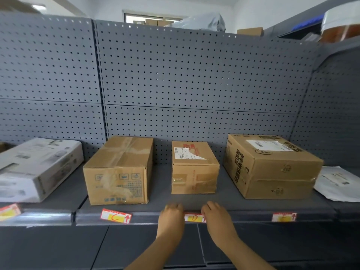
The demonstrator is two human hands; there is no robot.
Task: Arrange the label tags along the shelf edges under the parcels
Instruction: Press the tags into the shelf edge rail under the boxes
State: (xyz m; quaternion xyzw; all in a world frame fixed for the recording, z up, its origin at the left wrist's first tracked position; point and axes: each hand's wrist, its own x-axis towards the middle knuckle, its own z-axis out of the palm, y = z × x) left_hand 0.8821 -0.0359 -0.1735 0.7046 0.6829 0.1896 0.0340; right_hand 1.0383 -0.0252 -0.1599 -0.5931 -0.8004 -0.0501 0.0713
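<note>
Several parcels stand on a grey shelf [175, 199]: a white box [37, 168], a taped brown box [118, 170], a small brown box [194, 168] and a larger brown box [270, 166]. Red-and-yellow label tags sit along the shelf edge: one at far left [8, 211], one marked C [116, 216], one marked D [194, 217] and one at right [283, 217]. My left hand [172, 217] and my right hand [218, 217] press on either end of the D tag, under the small brown box, covering its ends.
A white mailer envelope [339, 184] lies at the shelf's right end. A grey perforated back panel [194, 84] rises behind the parcels. Bags and boxes [204, 23] sit on top of the unit. A lower shelf [97, 250] lies below the edge.
</note>
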